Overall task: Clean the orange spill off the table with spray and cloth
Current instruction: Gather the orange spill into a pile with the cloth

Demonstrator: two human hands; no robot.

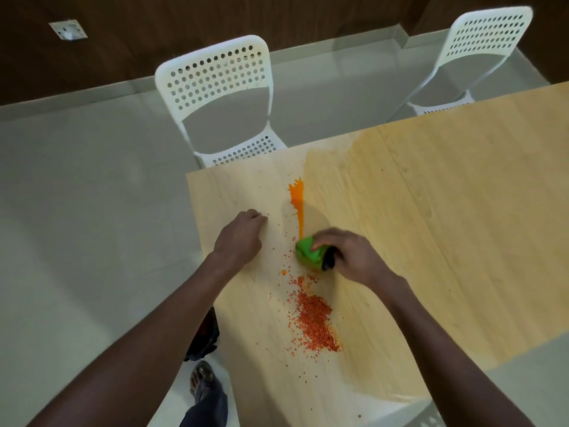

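We are gripping the green cloth (308,252) in our right hand (348,254) at the near end of the orange spill (298,208) — its streak running straight away from the fingers (328,236) — our left hand (241,237) resting loosely curled beside it on the tabletop (431,226).

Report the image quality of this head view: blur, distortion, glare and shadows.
Head view: wide-angle distortion bows the table edge and white chairs; slight motion blur on the right hand and green cloth; soft glare on the grey floor; a faint shadow beside the orange streak; orange granules fairly sharp.
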